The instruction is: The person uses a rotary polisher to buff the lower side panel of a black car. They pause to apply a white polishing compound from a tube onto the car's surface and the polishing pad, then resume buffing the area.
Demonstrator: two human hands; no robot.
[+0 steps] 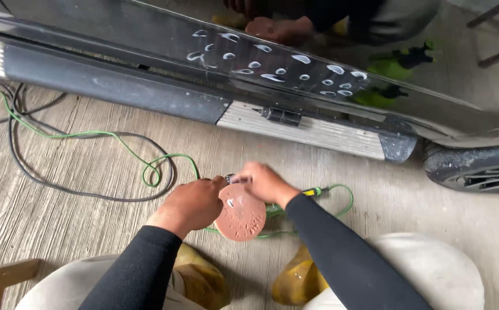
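Reddish sanding disc (241, 213), judged thin, light, flexible, best gripped at rim, low over concrete floor (60, 218); left hand (191, 204) pinching its edge, right hand (265, 182) closed on the hidden green-hosed tool (312, 192) behind.

An auto body workshop or garage, seen from a head-worn camera looking down at a rough concrete floor (60, 224). A glossy dark car body panel (249, 51) fills the top of the view, dotted with white chalk circles (272, 72). Below it runs a side step (307, 129), with a tyre (479, 166) at right. A green hose (117, 138) and black cable (25, 166) trail across the floor.
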